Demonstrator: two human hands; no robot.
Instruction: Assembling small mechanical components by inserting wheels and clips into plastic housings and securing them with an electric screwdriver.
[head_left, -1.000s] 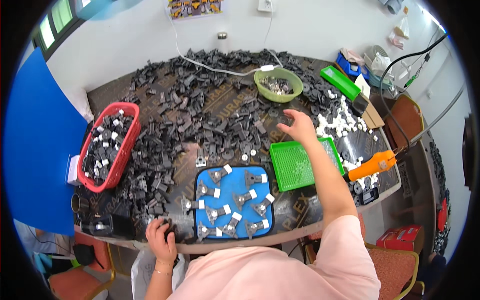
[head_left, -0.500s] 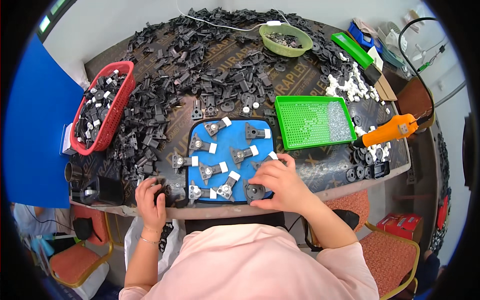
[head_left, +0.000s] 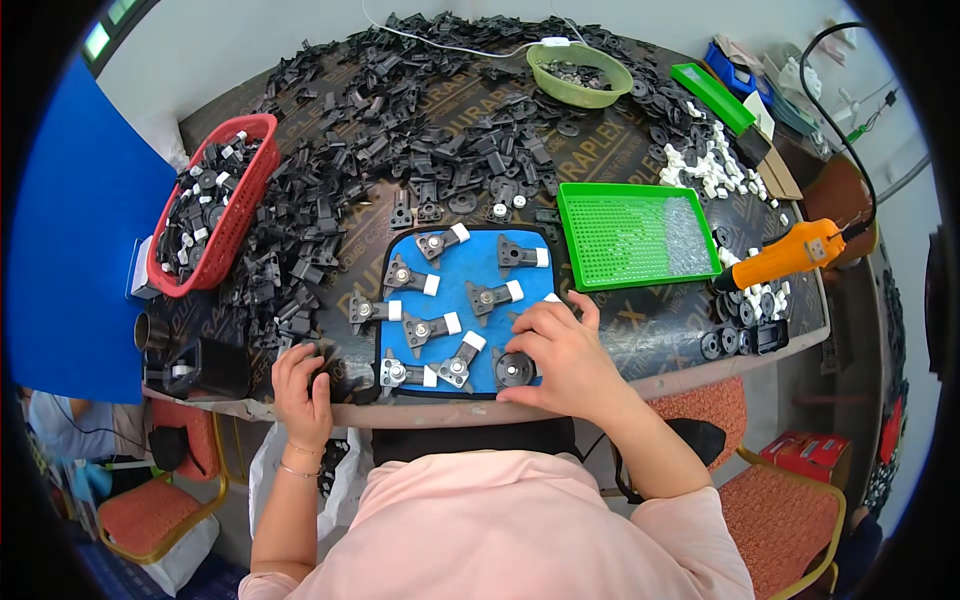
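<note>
Black disc (head_left: 514, 371), where is it?

Near right corner of the blue mat (head_left: 452, 272), silver piece at its centre. Right hand (head_left: 566, 362) grips it: thumb at the near edge, fingers at the far edge.

Left hand (head_left: 301, 392)?

At the surface's (head_left: 650, 335) near edge, left of the mat, fingers half curled. Can't tell if it holds anything.

Rest of the mat?

Black brackets (head_left: 488, 298) with white ends, spread out.

Around it?

Green tray (head_left: 620, 238) just right, orange screwdriver (head_left: 785, 258) farther right. Red basket (head_left: 240, 213) well left, filled with black and white parts.
</note>
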